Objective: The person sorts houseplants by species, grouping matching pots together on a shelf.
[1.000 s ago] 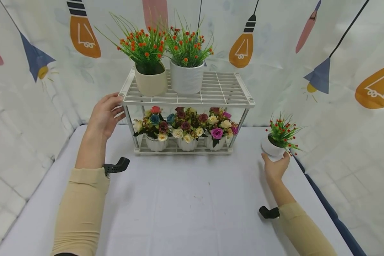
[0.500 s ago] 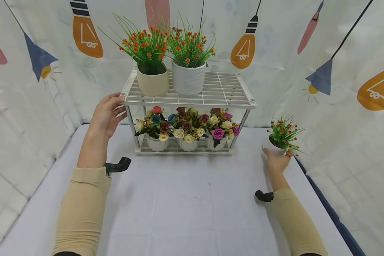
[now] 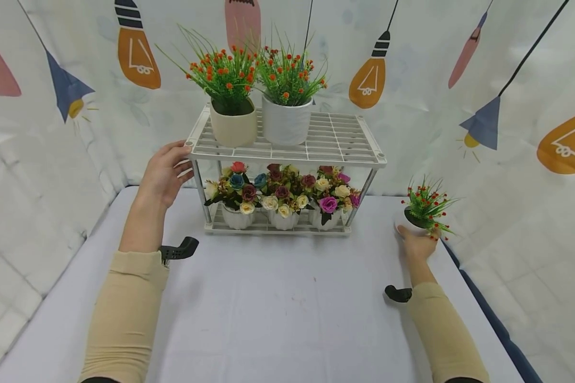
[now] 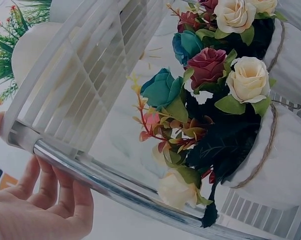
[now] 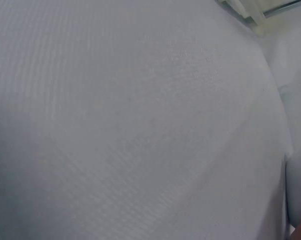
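In the head view, my left hand [image 3: 159, 178] grips the left front corner of a white two-tier wire rack [image 3: 342, 154]. The left wrist view has its thumb by the top corner and its fingers [image 4: 80, 200] bent behind the metal post [image 4: 105, 175]. At the far right, my right hand [image 3: 418, 247] holds a small white pot of red-flowered grass [image 3: 424, 205] from its near side, the pot partly hidden by the fingers. A cream pot [image 3: 233, 127] and a white pot [image 3: 287, 125], both with orange-flowered grass, stand on the top shelf.
Several rose pots, one of them the left rose pot [image 3: 238, 215], line the bottom shelf. White cloth covers the table [image 3: 268, 308], whose right edge runs beside my right forearm. A printed curtain [image 3: 426, 133] hangs close behind.
My right hand has closed in on the small pot, its thumb and fingers now further around it, and the forearm has shifted forward. The left hand keeps its hold on the rack.
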The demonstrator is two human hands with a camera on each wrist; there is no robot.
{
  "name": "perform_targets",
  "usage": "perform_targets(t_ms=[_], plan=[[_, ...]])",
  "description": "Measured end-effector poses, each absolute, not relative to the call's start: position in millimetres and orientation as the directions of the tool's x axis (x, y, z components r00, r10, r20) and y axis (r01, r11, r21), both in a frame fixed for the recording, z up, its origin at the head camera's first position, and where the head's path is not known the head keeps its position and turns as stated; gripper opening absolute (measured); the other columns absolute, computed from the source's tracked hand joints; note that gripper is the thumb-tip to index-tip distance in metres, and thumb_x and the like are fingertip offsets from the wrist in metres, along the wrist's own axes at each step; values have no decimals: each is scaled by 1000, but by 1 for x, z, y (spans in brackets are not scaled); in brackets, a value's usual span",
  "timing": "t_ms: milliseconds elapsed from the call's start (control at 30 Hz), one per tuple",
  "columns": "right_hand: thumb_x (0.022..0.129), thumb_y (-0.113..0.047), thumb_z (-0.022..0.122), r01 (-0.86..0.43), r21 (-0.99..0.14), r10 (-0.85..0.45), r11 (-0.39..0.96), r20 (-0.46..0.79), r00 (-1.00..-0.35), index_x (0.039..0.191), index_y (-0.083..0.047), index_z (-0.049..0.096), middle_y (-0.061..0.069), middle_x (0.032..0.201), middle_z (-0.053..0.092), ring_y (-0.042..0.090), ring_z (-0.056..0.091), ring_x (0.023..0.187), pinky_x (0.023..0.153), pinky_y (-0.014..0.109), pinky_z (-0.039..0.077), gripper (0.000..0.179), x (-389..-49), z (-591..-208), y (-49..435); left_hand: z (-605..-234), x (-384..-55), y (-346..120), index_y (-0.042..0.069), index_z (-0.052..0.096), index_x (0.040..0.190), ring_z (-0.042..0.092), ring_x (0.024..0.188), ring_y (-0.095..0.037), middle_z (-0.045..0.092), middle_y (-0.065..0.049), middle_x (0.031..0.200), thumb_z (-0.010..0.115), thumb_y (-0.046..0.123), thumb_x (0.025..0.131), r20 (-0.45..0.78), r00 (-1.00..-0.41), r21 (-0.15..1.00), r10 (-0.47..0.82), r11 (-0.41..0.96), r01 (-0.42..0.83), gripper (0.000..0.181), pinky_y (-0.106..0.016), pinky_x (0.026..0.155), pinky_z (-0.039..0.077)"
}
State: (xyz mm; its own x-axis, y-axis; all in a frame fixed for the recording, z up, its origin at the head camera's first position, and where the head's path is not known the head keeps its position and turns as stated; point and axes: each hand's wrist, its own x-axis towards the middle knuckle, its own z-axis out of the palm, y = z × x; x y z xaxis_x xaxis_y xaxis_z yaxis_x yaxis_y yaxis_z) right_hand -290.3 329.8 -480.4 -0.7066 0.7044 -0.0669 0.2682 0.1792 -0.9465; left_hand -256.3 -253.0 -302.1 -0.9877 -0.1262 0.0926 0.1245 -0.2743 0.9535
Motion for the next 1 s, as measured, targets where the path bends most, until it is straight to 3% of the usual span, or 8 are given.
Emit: perform_targets(t_ms=[333,633,1000], plan=[[84,-33,86,282,-938,684,203,-70,-726,163,-7,7,17,167,18,24,15,154,121,31,14,114,-291,-483,334,-303,-256,-254,10,40,150,54,111,-16,53,-2,129,65,31,103,94,-988,956,-123,-264,124,58,-32,96,39],[81,-31,89,254,-947,699,197,-46,-714,160,-6,19,17,164,26,24,22,152,120,29,16,109,-287,-484,334,-302,-257,-254,11,42,147,54,110,-16,54,-1,128,65,29,102,94,-988,953,-119,-276,124,54,-33,97,38],[79,-46,88,265,-935,653,237,-49,-756,164,-12,8,19,165,22,27,20,153,120,33,19,122,-279,-465,332,-301,-257,-256,11,45,144,55,107,-16,55,-1,125,66,28,102,92,-990,957,-106,-267,118,49,-33,95,39]])
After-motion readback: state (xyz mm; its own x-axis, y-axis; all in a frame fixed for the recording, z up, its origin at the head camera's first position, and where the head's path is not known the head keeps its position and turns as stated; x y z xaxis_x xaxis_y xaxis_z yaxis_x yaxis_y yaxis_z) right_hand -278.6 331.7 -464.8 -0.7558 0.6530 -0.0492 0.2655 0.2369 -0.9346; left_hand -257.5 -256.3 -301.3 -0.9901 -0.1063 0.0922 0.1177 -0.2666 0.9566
